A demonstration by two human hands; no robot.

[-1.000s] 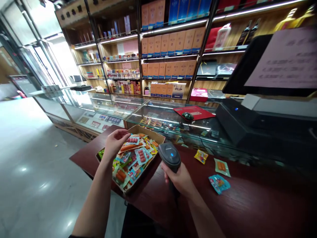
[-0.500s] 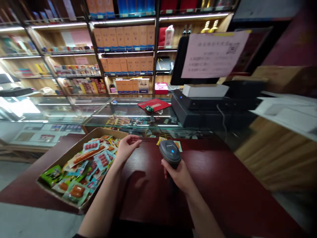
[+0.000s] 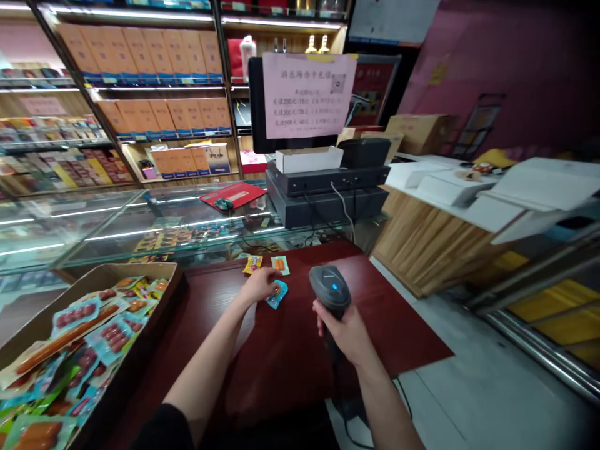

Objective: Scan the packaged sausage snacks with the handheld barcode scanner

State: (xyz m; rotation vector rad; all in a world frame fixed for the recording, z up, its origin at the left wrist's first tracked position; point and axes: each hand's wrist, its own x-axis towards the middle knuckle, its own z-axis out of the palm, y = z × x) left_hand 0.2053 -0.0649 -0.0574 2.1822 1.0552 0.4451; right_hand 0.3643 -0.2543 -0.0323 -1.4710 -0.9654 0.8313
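Observation:
My left hand [image 3: 259, 285] reaches across the dark red counter [image 3: 300, 356], its fingertips at the edge of a small blue snack packet [image 3: 277, 294]. I cannot tell whether they grip it. A yellow packet [image 3: 252, 264] and a clear sausage packet [image 3: 280, 265] lie just beyond. My right hand [image 3: 340, 328] is wrapped around the handle of a black handheld barcode scanner [image 3: 329, 289], whose blue light is lit. At lower left, an open cardboard box [image 3: 157, 281] is full of sausage snack packets, and the view cuts off part of it.
A glass display case [image 3: 140, 231] runs behind the counter, with a red mat [image 3: 233, 194] on top. A black register unit [image 3: 323, 194] stands under a pink paper notice [image 3: 307, 94]. Shelves of boxed goods rise behind, and a wooden counter [image 3: 431, 250] stands at right.
My view has swung to the right. My left hand has moved from above the box to the blue packet on the counter. The scanner stays in my right hand.

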